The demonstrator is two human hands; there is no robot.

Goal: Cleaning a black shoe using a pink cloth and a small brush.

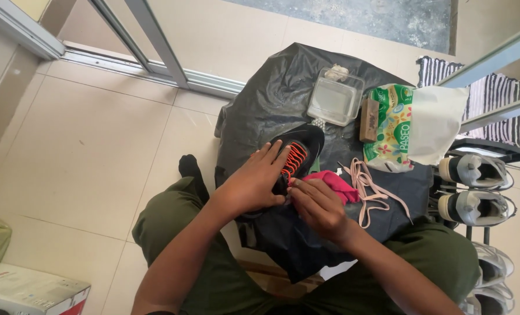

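A black shoe with orange laces [299,153] lies on a black plastic sheet [271,99] spread on the floor in front of me. My left hand [254,181] lies over the shoe's near side and holds it. My right hand [318,204] pinches a bright pink cloth [338,184] against the shoe's inner edge. Loose pale pink laces [369,189] lie on the sheet just right of the cloth.
A clear plastic tub [336,98], a small brown block [369,119] and a flowered tissue pack [397,125] sit at the sheet's far side. Pale sneakers [475,189] stand on a rack at the right. A sliding door track [155,73] runs behind.
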